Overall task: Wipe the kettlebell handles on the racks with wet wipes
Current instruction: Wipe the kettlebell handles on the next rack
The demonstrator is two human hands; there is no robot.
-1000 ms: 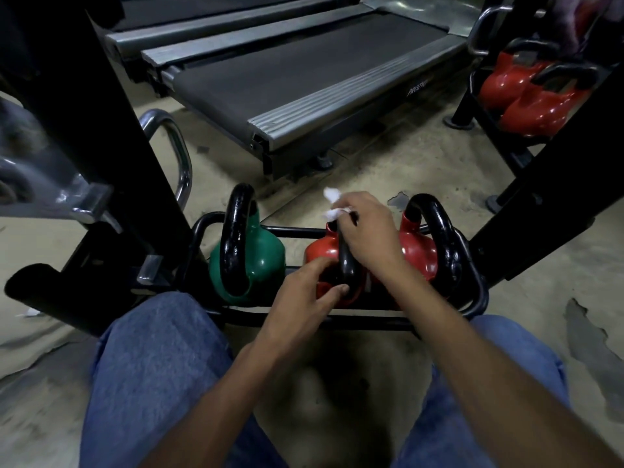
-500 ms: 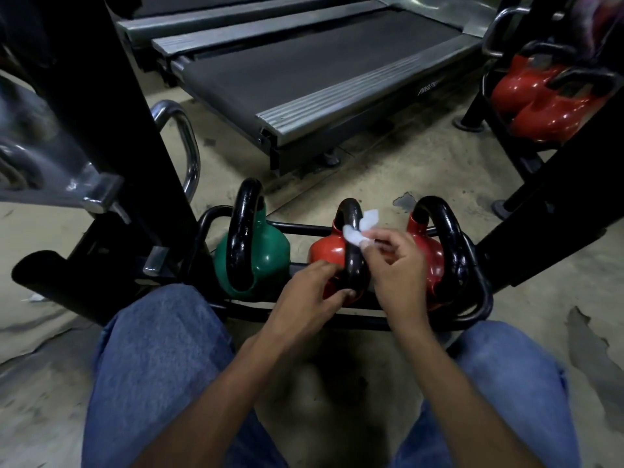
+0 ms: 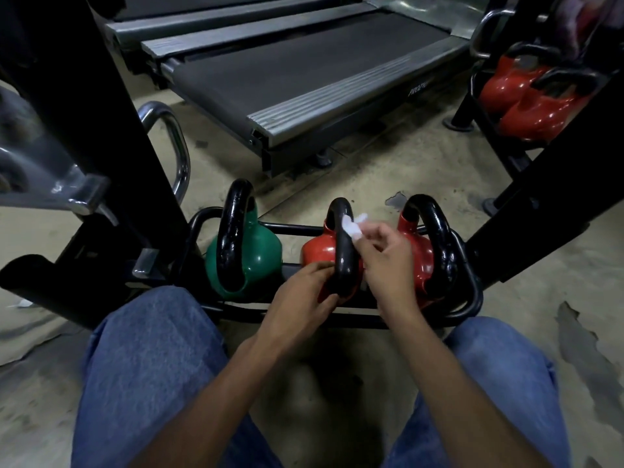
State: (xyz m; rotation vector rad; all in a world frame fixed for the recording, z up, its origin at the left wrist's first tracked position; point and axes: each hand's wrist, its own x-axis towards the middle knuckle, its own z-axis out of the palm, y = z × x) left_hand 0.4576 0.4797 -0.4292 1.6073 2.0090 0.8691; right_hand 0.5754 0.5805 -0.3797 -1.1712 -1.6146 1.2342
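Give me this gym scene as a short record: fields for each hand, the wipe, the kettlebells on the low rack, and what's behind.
left hand: grips the lower end of the middle handle
right hand: pinches the wet wipe
wet wipe: white, crumpled, against the upper right side of the middle handle
low rack: green kettlebell, middle red kettlebell, right red kettlebell
background: treadmill; far red kettlebells on another rack
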